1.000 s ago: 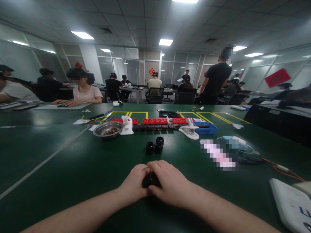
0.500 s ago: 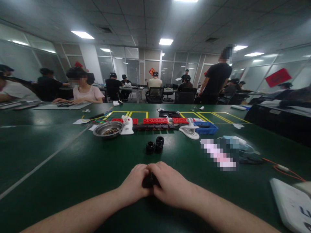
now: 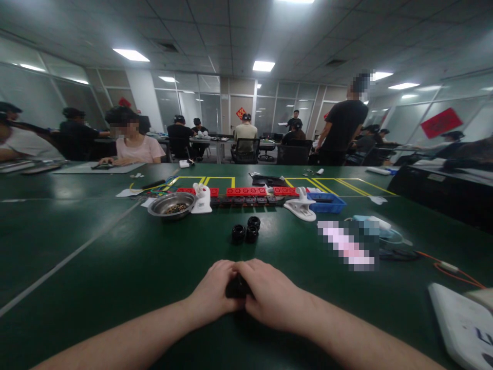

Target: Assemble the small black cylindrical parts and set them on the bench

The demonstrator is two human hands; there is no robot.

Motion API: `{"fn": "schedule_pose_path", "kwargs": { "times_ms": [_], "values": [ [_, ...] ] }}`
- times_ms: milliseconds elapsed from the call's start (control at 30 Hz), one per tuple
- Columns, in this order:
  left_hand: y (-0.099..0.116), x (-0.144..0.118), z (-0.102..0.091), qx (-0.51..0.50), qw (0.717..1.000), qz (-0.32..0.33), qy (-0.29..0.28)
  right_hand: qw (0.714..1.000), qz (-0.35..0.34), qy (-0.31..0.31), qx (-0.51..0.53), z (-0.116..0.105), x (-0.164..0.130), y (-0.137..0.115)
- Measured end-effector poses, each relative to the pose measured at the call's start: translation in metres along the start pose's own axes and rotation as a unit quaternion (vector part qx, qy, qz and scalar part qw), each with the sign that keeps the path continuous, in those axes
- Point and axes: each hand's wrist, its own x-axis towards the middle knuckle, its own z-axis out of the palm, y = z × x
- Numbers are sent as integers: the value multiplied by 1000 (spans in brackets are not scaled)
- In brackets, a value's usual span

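The left hand [image 3: 213, 289] is grasping a black piece [image 3: 234, 289] from one side while the right hand [image 3: 271, 294] is clasping it from the other, well short of the far edge of the table [image 3: 115, 246]. The step in hand seems to be working the piece between both hands; the next move is probably calling for a firm, even grip. The piece is looking plain black, its shape mostly hiding behind the hands. Three black ring-like parts [image 3: 252, 237] are standing beyond it, and nearer the far edge a metal bowl [image 3: 153, 211], red strips [image 3: 246, 191] and a blue tray [image 3: 332, 207] are sitting
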Motion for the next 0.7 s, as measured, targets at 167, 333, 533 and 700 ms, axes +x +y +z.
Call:
{"fn": "schedule_pose_path", "kwargs": {
  "times_ms": [167,333,533,700],
  "values": [
    [-4,1,2,16,1000,20,6,999,12,49,5,-3,-2,-1],
    [0,-1,-1,17,1000,14,3,996,80,50,-9,4,1,1],
    [-4,1,3,12,1000,16,5,999,40,17,0,4,1,-1],
    [-6,1,4,19,1000,19,6,999,11,40,15,0,-1,-2]
  ]
}}
